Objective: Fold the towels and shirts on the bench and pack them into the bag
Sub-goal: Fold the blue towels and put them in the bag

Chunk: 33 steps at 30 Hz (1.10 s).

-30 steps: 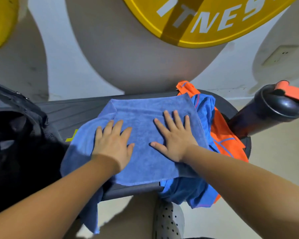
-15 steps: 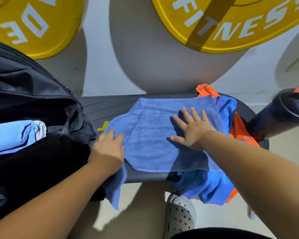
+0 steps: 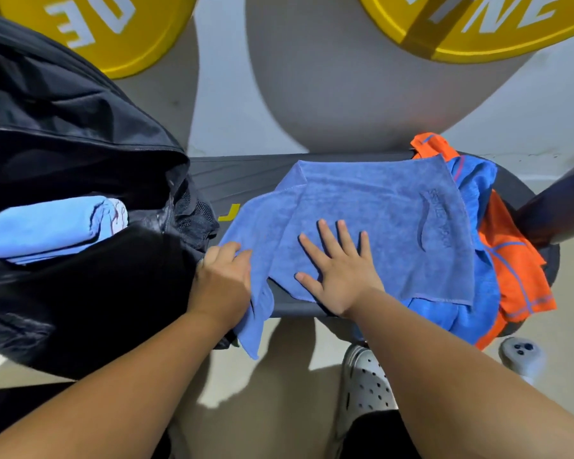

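one spread towel, two shirts, one bag

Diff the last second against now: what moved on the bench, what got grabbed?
The left hand slid off the flat of the blue towel to its left end and now grips that hanging edge. The right hand shifted left toward the towel's middle, still pressing flat. Unchanged: towel spread on the bench, over the blue shirt and orange shirt at its right end.
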Available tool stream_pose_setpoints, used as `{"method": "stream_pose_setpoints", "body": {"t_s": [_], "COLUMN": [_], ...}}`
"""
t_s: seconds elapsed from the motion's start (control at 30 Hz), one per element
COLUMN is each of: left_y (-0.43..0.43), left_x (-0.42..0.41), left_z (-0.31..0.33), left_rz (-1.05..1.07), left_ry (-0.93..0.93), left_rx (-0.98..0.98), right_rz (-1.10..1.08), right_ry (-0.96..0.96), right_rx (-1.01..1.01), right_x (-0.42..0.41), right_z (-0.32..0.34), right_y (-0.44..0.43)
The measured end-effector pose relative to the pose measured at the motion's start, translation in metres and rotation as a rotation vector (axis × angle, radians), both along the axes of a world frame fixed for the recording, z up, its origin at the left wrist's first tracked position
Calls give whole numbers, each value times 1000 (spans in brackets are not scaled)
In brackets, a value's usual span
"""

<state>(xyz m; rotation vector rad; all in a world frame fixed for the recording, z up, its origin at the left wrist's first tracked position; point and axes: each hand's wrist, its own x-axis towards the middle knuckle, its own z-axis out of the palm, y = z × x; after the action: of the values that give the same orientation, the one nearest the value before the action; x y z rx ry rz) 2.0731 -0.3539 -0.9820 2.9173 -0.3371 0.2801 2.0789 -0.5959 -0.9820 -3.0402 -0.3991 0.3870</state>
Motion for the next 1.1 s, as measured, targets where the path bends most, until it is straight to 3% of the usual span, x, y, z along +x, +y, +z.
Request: {"method": "stream_pose_setpoints", "body": {"t_s": [0.2,0.33,0.53,0.6,0.73,0.87,0.97,1.1], "left_y": [-1,-5,-9,-13,-20,-28,-37,-47], "left_x": [-5,-5,-1,-2,-5,6,13,10], "left_z": [10,17,25,25,35,60,82,91], "left_rz": [146,220,142,138,99,40,124,126], "left_ry": [264,280,246,271,239,113,215,400], "left_rx": [89,126,311,178,-342,-619,-899,-1235], "right_rz": [-6,0,-8,-31,-124,-305,-389,-376], "right_ry": [22,44,162,199,221,168,307,441], "right_rx": [0,-2,37,93,280,750,1165,1305], "right_x": [3,4,10,13,15,22,25,30], "right_z": [0,1,15,21,31,48,71,88], "right_y": [1,2,2,0,-1,9,21,29]}}
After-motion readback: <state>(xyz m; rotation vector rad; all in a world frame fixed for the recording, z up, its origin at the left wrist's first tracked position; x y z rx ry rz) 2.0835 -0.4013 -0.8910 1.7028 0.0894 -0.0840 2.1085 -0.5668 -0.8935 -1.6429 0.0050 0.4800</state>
